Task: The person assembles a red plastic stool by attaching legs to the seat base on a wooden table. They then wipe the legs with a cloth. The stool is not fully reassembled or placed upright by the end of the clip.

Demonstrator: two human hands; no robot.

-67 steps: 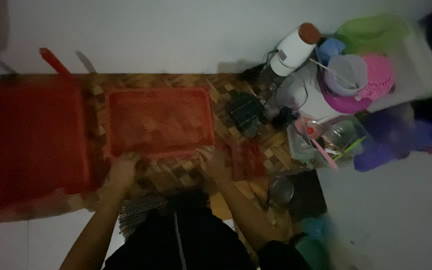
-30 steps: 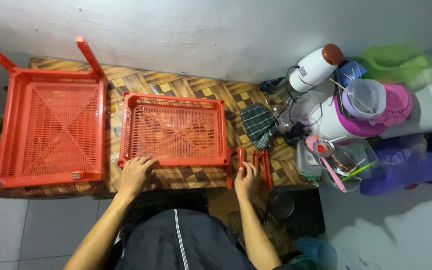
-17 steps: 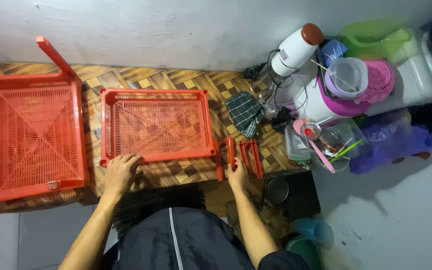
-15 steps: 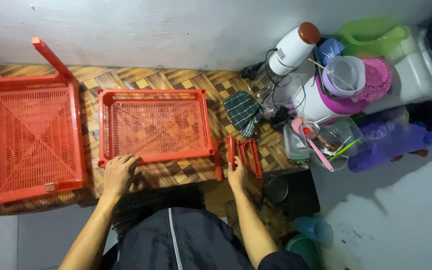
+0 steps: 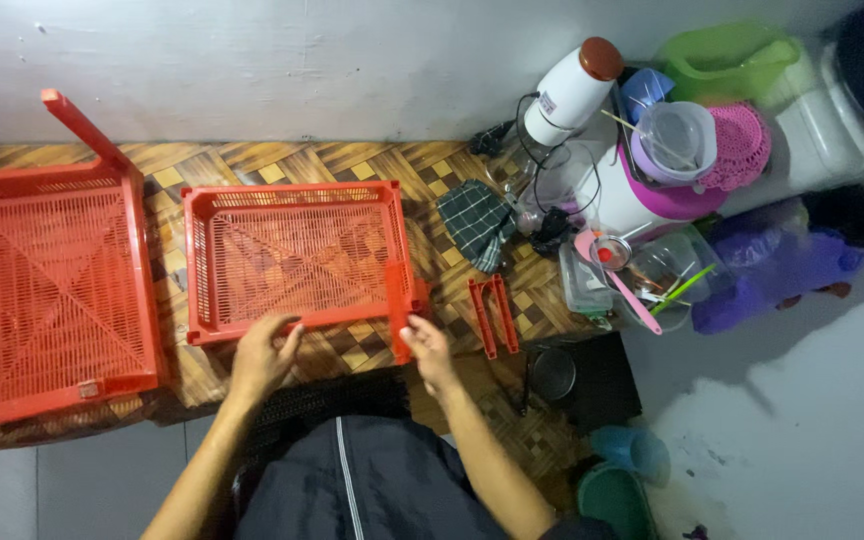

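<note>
A red mesh plastic tray (image 5: 292, 255) lies flat on a patterned wooden mat. My left hand (image 5: 260, 355) grips the tray's near rim, left of the middle. My right hand (image 5: 424, 345) pinches a short red plastic leg (image 5: 398, 300) and presses it against the tray's near right corner. Two more red legs (image 5: 492, 315) lie side by side on the mat, just right of that hand.
A larger red tray (image 5: 47, 290) with an upright leg (image 5: 82, 125) fitted sits to the left. At the right stand a white flask (image 5: 567, 95), a checked cloth (image 5: 477, 225), plastic tubs, a pink lid, a green basin and purple bags. A dark pan (image 5: 552, 372) lies near my right knee.
My right hand has left the loose legs and carried one to the tray's near right corner. My left hand has stayed on the tray's near rim.
</note>
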